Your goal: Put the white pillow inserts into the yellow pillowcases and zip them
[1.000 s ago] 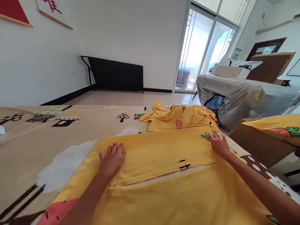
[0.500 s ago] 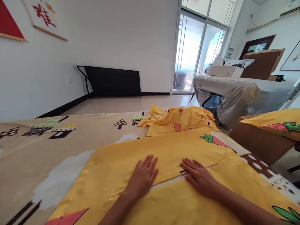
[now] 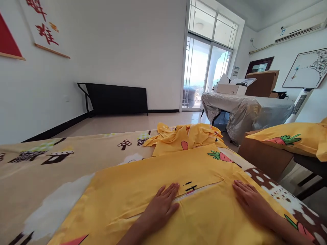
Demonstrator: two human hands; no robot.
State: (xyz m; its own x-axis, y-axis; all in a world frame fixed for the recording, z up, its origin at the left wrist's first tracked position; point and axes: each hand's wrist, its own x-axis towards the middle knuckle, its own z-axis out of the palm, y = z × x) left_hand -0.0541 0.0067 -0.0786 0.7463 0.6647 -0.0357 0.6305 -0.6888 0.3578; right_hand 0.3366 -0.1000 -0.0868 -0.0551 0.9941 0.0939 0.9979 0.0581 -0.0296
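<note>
A yellow cloth (image 3: 122, 183) printed with carrots lies spread in front of me, probably a pillowcase or cover, with a pale slit or seam running across its middle. My left hand (image 3: 163, 204) rests flat on it, fingers extended over the seam. Near the cloth's right side, my right hand (image 3: 251, 200) also lies flat, fingers stretched forward. Neither hand grips anything. Just beyond the spread cloth sits a crumpled heap of matching yellow fabric (image 3: 189, 136).
Under the cloth is a beige patterned blanket (image 3: 89, 153). At right, a yellow carrot-print pillow (image 3: 288, 137) lies above a brown cardboard box (image 3: 263, 149). Farther back stand a plastic-covered table (image 3: 235, 105) with boxes and a black folded frame (image 3: 117, 98) against the wall.
My right hand has slid right, off the seam's middle to the cloth's right part. My left hand has shifted slightly right. The view has tilted up and turned right.
</note>
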